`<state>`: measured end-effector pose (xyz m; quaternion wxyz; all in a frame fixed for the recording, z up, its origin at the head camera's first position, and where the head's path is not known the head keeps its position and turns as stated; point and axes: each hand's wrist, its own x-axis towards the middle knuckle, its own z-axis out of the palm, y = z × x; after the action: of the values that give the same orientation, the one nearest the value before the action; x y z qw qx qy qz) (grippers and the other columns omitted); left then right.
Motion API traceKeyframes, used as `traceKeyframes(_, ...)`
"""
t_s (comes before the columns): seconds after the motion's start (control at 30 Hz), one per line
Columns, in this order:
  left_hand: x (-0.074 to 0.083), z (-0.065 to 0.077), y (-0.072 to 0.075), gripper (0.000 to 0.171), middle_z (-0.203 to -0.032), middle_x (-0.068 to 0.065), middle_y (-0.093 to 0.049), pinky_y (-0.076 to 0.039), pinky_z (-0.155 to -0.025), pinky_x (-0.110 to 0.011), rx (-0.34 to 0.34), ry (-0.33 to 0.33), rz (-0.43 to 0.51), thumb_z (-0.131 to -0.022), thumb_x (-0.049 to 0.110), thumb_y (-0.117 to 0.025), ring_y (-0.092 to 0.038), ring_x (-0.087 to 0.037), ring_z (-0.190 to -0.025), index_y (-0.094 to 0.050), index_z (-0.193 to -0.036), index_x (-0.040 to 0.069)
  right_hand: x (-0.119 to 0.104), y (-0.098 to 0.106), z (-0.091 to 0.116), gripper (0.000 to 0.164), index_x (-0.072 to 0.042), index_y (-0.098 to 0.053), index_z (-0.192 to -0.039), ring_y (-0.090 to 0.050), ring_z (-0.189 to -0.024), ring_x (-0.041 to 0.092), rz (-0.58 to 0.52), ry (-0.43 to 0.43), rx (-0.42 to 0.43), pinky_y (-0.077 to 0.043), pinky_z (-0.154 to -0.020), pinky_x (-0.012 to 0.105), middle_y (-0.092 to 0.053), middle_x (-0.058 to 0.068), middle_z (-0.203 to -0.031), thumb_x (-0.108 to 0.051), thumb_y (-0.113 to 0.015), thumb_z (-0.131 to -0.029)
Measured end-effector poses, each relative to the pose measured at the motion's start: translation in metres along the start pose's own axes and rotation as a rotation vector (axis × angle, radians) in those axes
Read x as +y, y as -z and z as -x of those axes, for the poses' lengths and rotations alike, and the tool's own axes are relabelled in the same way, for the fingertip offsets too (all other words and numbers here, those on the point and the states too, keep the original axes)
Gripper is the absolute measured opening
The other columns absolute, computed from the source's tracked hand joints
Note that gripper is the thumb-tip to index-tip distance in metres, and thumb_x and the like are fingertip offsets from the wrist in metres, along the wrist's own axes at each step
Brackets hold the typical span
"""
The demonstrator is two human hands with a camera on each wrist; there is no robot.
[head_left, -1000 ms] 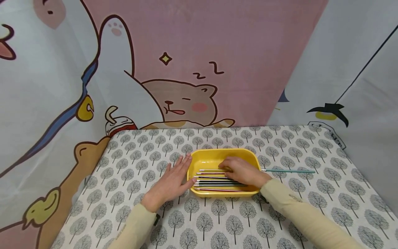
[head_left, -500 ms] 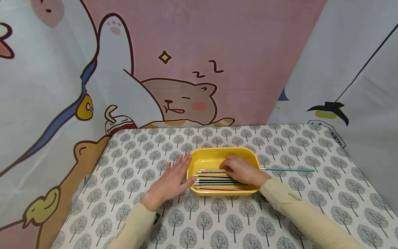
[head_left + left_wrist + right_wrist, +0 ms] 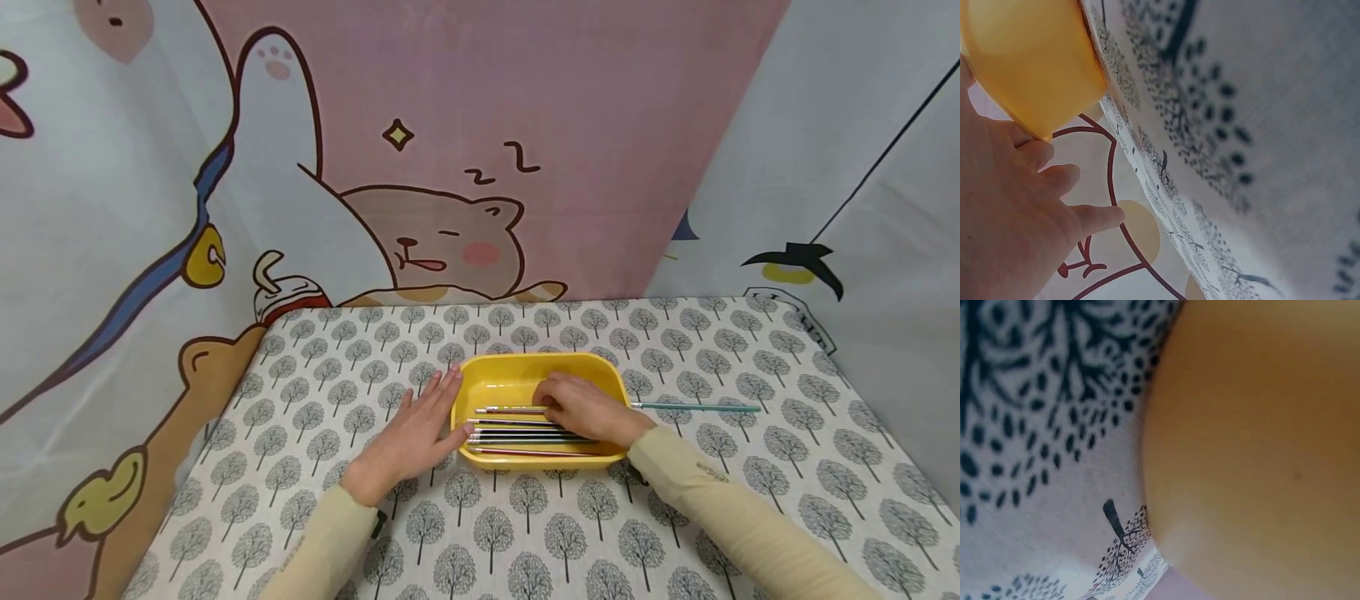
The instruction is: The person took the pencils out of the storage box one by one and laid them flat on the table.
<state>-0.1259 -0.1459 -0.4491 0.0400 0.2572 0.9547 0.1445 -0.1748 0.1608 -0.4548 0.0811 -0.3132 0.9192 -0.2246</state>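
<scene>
A yellow plastic basin [image 3: 540,363] stands on the cloth with several slim pencils [image 3: 517,436] lying side by side in it, silver ends to the left. My left hand [image 3: 408,437] lies against the basin's left end, fingers stretched along the outer wall and thumb over the rim. In the left wrist view, the left hand [image 3: 1022,200] has spread fingers beside the basin [image 3: 1035,56]. My right hand [image 3: 585,408] reaches over the right rim, curled fingers pinching at the far pencils. Its fingertips are partly hidden. Only the basin wall [image 3: 1254,444] fills the right wrist view.
A teal pencil [image 3: 697,407] lies on the tree-print tablecloth [image 3: 495,533], right of the basin. Behind the table hangs a cartoon-print curtain [image 3: 570,167] with a sleeping bear, and a pale curtain [image 3: 885,250] borders the right side.
The second-farthest pencil has shifted away from me, close beside the farthest one, at my right hand. My right fingers have moved slightly; the left hand stays against the basin.
</scene>
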Motion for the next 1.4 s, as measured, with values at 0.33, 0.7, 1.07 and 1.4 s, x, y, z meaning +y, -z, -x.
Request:
traceKeyframes(0.33, 0.000, 0.001, 0.001, 0.082, -0.174, -0.008, -0.007, -0.016, -0.122, -0.066, 0.009, -0.007, 0.008, -0.107, 0.061, -0.034, -0.013, -0.034, -0.158, -0.006, -0.166, 0.011, -0.003, 0.003, 0.001, 0.014, -0.010, -0.075, -0.109, -0.060, -0.094, 0.013, -0.018, 0.005, 0.001, -0.055, -0.091, 0.040, -0.065, -0.004, -0.102, -0.007, -0.073, -0.096)
traceKeyframes(0.7, 0.003, 0.000, 0.001, 0.081, -0.172, 0.001, 0.002, -0.015, -0.123, -0.066, -0.003, 0.005, 0.021, -0.107, 0.059, -0.037, -0.011, -0.032, -0.159, -0.006, -0.166, 0.012, -0.005, 0.015, 0.005, 0.014, -0.010, -0.076, -0.109, -0.059, -0.090, 0.012, -0.022, 0.035, 0.063, -0.055, -0.085, 0.037, -0.066, -0.002, -0.102, -0.005, -0.070, -0.097)
traceKeyframes(1.07, 0.000, 0.001, -0.002, 0.082, -0.174, -0.005, -0.005, -0.017, -0.122, -0.067, 0.003, -0.005, 0.018, -0.107, 0.059, -0.038, -0.013, -0.033, -0.158, -0.008, -0.166, 0.011, -0.018, 0.037, 0.016, 0.015, -0.012, -0.077, -0.112, -0.058, -0.086, 0.010, -0.027, 0.043, 0.143, -0.054, -0.078, 0.036, -0.067, -0.003, -0.106, -0.009, -0.069, -0.100)
traceKeyframes(1.4, 0.001, 0.000, 0.000, 0.080, -0.172, 0.000, 0.000, -0.017, -0.122, -0.066, 0.011, 0.001, 0.026, -0.108, 0.056, -0.042, -0.013, -0.033, -0.158, -0.009, -0.166, 0.011, -0.025, 0.057, 0.029, 0.017, -0.013, -0.077, -0.113, -0.057, -0.085, 0.009, -0.025, 0.054, 0.207, -0.054, -0.078, 0.036, -0.065, -0.008, -0.098, -0.007, -0.072, -0.098)
